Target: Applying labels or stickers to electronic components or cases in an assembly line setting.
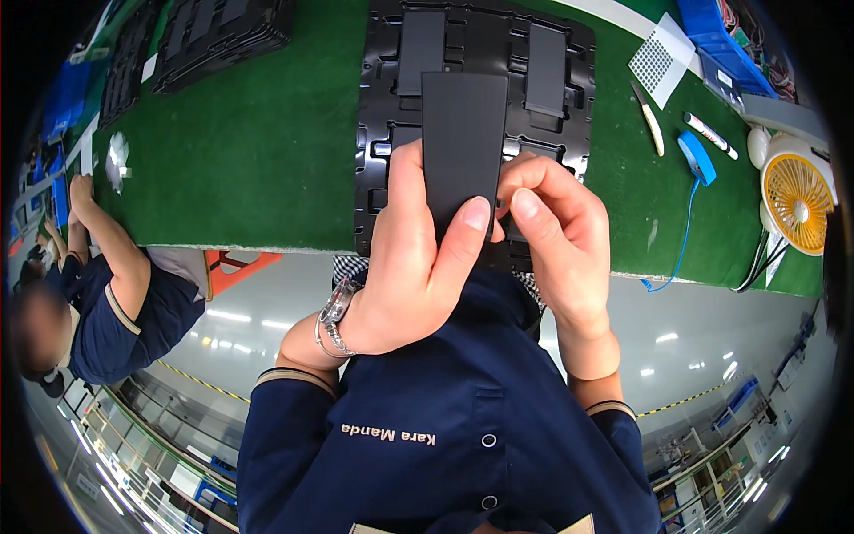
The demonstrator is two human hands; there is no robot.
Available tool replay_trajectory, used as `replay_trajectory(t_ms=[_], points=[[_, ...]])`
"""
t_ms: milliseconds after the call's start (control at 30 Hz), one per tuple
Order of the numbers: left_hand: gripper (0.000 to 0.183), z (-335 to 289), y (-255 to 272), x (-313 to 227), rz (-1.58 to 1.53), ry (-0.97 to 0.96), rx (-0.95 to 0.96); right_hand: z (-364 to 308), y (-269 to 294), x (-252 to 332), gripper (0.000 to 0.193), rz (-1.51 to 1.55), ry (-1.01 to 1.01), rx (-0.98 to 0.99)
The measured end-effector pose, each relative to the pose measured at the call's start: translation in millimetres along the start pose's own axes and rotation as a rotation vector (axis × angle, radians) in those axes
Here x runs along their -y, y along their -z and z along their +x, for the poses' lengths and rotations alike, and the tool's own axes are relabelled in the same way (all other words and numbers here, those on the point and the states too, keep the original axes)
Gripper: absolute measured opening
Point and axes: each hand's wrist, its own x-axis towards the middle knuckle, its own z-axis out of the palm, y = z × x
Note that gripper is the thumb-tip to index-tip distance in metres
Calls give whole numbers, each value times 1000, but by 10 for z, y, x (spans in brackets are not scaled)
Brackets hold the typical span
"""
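Observation:
A flat black rectangular panel (464, 133) is held upright over a black moulded tray (569, 133). My left hand (414, 240) grips it along its left edge, with the thumb across its lower front. Close to the panel's lower right edge, my right hand (560, 236) has thumb and forefinger drawn together; whether anything small sits between them is hidden. More dark panels lie in the tray, one at the upper left (422, 49) and another at the upper right (545, 67).
On the green table (231, 169) at right lie a craft knife (649, 120), a marker (710, 135), a blue wrist strap (696, 158) with cord and a yellow fan (798, 203). Black trays (222, 40) stand far left. A blue bin (725, 40) is far right. Another person sits at left.

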Motion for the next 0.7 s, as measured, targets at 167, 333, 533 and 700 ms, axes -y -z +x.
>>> replay_trajectory(t_ms=[167,333,533,700], points=[[44,8,-7,17,-48,0,-44,-2,2,26,8,-145,95,-11],[55,-3,-14,147,38,-103,-62,5,7,41,6,-195,85,11],[57,-13,-37,142,121,-125,-53,-7,11,-21,6,-346,171,-37],[51,-62,-69,122,239,-152,-13,-51,-59,-62,6,-373,197,-145]])
